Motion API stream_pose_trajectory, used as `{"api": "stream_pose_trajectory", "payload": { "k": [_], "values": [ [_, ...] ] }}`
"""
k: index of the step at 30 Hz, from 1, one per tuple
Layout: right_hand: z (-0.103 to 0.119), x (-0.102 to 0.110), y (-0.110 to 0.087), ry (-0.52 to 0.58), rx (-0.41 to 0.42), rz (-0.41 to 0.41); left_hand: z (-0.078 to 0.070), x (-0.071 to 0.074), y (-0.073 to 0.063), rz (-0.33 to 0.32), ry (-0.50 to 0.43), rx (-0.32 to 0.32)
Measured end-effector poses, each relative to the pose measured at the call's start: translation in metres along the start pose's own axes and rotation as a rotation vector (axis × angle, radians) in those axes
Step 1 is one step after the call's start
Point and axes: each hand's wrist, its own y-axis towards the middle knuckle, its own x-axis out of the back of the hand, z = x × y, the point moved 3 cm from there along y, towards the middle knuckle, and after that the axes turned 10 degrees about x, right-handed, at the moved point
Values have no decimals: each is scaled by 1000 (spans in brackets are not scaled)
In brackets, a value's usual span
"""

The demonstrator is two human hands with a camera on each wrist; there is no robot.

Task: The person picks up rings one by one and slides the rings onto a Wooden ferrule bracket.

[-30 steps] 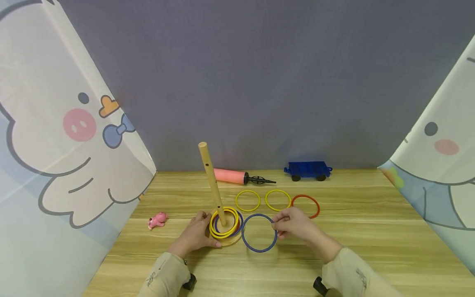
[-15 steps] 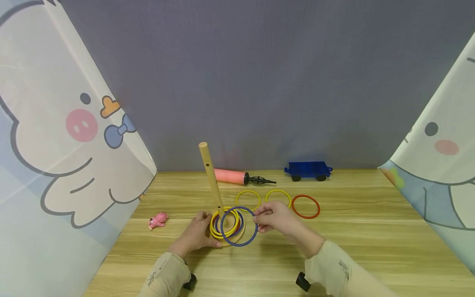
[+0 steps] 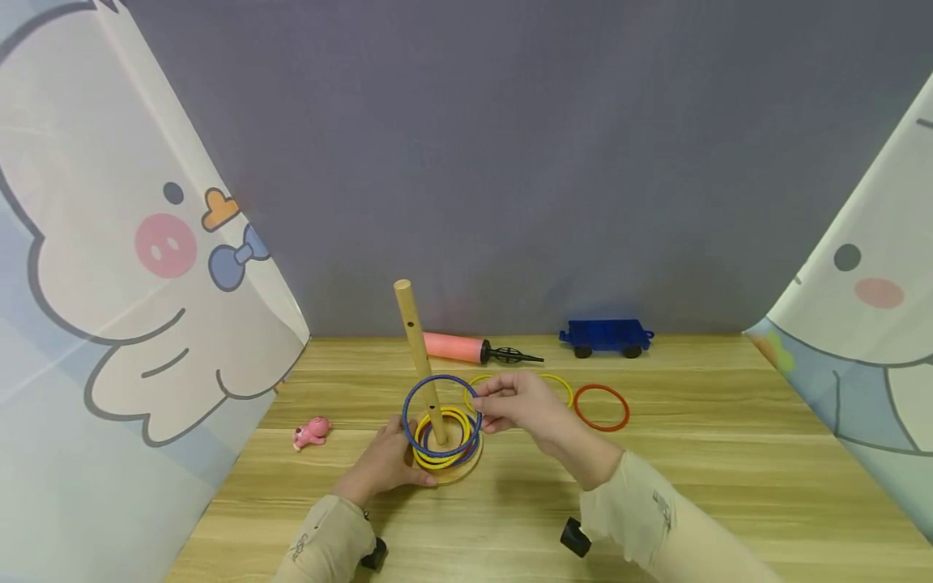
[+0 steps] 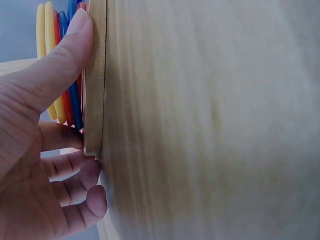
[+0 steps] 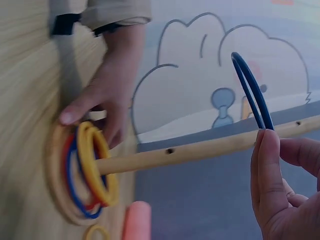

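Observation:
A wooden post (image 3: 418, 344) stands upright on a round wooden base (image 4: 95, 100). Yellow, red and blue rings lie stacked around the post's foot, a yellow ring (image 4: 41, 35) on top. My left hand (image 3: 385, 460) grips the rim of the base, thumb on its upper side and fingers curled at the edge. Between thumb and fingers my right hand (image 3: 521, 405) pinches a blue ring (image 5: 256, 87), raised above the stack. In the head view this ring overlaps the post; in the right wrist view the post passes behind the pinching fingers.
A pink pump (image 3: 453, 348) with a black nozzle lies at the back, near a blue toy wagon (image 3: 605, 334). A red ring (image 3: 628, 413) and two yellow rings, partly hidden by my right hand, lie on the table. At left is a small pink figure (image 3: 313, 431).
My right hand has carried the blue ring leftward and upward, from beside the base to over the stack, where it overlaps the post. My left hand has stayed at the base.

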Motion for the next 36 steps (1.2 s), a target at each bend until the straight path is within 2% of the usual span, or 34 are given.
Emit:
{"api": "stream_pose_trajectory", "payload": {
  "k": [5,9,14,21,27,32,36],
  "values": [
    [24,-6,7,16,45,-8,3,-2,1,-3,4,-1],
    [46,-10,10,41,84,-22,0,-1,0,23,3,43],
    [76,-13,13,75,150,-69,-3,0,0,45,27,76],
    [107,-12,20,63,214,-151,1,-2,1,43,43,68],
    [112,-9,31,66,220,-225,1,-2,0,46,36,77],
    [101,-4,41,85,177,-282,-1,-1,0,49,41,79],
    [87,-4,46,99,142,-272,-2,0,1,54,37,78]
  ]
}}
